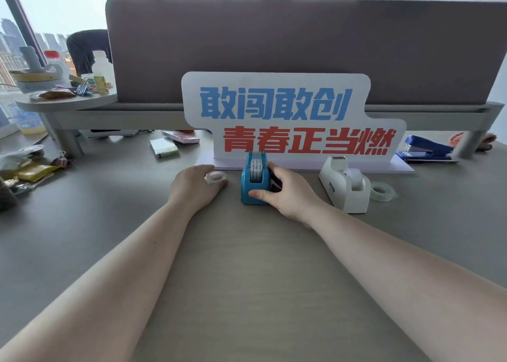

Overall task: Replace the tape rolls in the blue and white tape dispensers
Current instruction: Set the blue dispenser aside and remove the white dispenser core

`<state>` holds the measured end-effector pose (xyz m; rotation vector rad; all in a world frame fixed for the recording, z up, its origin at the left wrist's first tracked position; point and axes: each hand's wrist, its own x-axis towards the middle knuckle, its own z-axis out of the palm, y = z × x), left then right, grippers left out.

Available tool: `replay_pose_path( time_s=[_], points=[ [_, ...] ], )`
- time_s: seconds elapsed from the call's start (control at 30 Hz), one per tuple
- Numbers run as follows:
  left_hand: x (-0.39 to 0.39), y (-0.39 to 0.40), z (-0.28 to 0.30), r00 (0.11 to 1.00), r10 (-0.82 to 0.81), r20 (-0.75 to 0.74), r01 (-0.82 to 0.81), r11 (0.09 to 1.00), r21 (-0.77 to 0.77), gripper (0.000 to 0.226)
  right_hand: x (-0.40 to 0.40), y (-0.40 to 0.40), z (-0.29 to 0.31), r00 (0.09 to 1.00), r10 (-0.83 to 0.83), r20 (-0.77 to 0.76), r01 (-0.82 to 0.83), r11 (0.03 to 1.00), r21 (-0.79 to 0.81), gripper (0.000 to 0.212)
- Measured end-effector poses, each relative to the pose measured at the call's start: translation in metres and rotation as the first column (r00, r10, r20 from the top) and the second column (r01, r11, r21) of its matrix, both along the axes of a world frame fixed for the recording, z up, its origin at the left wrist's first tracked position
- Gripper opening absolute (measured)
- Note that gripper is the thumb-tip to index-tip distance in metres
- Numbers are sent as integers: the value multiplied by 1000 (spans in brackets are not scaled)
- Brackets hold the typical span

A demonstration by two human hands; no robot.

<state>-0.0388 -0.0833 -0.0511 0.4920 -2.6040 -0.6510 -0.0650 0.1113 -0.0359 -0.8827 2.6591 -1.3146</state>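
Blue dispenser (253,180) upright, printed roll (257,169) loaded.

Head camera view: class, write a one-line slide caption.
Right hand grips the blue plastic tape dispenser while the left hand holds a small clear tape roll beside it.

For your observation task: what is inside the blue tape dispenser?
A roll with printed wrapping sits in the blue tape dispenser. The right hand covers its right side, so that side stays unseen.
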Motion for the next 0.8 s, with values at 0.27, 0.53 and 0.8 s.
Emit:
replay_pose_path(
  time_s=[0.27, 0.53, 0.8],
  points=[
    [20, 17, 12, 998, 13, -56, -10, 998, 59, 34, 23, 33, 1, 999, -27, 38, 31, 993, -113, 73],
    [38, 30, 13, 993, 57, -107, -49, 996, 75, 39, 26, 124, 16, 976, -213, -44, 195, 947, -256, 38],
    [40, 82, 32, 969, -20, -248, 9, 999, -44, 23, 18, 176, 12, 926, -359, -119, 332, 923, -196, 26]
  ],
)
